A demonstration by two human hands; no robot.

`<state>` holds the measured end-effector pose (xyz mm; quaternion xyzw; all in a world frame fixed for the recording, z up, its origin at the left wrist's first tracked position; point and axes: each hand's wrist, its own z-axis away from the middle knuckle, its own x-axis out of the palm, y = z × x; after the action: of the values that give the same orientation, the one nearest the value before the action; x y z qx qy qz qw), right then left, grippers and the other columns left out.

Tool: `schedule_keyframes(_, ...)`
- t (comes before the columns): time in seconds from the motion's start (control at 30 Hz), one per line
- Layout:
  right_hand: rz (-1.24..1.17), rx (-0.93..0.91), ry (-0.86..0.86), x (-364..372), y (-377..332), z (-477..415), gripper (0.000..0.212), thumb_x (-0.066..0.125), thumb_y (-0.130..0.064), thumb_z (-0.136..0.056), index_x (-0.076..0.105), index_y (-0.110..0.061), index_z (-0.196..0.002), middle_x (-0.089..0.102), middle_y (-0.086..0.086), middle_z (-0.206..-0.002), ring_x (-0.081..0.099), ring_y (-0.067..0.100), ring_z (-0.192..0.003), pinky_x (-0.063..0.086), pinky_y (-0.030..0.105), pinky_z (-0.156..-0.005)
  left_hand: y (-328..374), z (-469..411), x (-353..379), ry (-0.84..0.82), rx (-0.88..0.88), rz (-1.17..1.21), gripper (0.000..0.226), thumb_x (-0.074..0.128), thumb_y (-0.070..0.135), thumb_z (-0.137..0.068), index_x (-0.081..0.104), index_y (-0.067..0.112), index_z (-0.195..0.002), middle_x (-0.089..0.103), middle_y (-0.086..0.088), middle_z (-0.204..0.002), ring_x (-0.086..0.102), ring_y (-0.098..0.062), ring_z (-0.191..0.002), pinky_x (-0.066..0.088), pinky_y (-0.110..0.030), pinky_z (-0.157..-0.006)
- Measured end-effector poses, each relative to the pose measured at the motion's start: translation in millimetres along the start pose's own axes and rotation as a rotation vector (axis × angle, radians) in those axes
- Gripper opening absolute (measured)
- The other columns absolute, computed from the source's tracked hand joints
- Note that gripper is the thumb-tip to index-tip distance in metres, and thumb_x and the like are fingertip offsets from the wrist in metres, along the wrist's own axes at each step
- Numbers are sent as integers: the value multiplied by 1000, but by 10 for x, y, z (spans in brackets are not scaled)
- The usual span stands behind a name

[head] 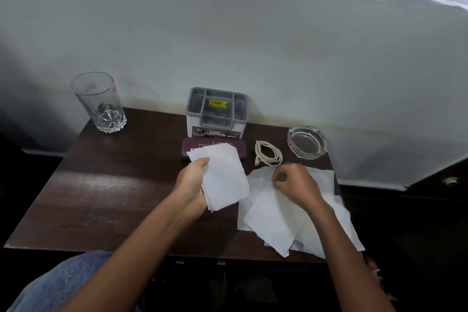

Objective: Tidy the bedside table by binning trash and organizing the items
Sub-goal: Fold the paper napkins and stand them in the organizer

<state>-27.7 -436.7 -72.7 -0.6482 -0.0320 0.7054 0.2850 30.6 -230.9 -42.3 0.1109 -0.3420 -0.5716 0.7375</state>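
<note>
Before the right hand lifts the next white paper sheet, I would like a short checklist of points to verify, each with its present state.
1. Left hand grips the stack of white paper sheets: ok.
2. Right hand pinches the loose white paper pile: ok; how many sheets, cannot tell.
3. Pile lies fully on the dark wooden table: not ok, its near right corner hangs over the edge.
4. White coiled cable is clear of the pile: cannot tell, it lies right at the pile's far edge.
5. Clear glass ashtray is apart from the pile: ok.
6. Bin within reach: cannot tell, none in view.
</note>
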Motion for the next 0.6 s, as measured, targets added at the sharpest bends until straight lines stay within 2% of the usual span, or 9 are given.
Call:
schedule_keyframes(0.17,-76,23,10,-49,30,-9,13,60,-10,-81,67,-21,-77,64,-4,-81,60,17,-82,53,38,-74,11,14,3,5,-9,-8,32,48,22,-95,56,4,-120,65,-17,-117,62,-35,-101,49,-46,-83)
schedule_keyframes(0.3,-157,30,37,-96,53,-16,17,59,-10,-79,59,-25,-70,64,-2,-76,60,18,-77,51,38,-72,5,26,6,4,-9,-31,33,48,23,-95,56,5,-122,66,-16,-116,63,-35,-99,49,-45,-80)
schedule_keyframes(0.5,-362,26,24,-270,-6,24,27,61,3,-76,60,-22,-65,65,10,-72,54,13,-63,43,26,-61,3,40,14,4,-2,-62,32,48,23,-95,57,6,-120,66,-16,-113,63,-35,-97,50,-45,-81)
schedule_keyframes(0.6,-513,-24,-33,-500,-95,91,27,59,9,-76,65,-16,-67,64,10,-74,54,13,-66,43,19,-62,-2,53,21,-8,-5,-81,33,48,23,-95,57,5,-121,66,-16,-115,63,-36,-100,50,-45,-82)
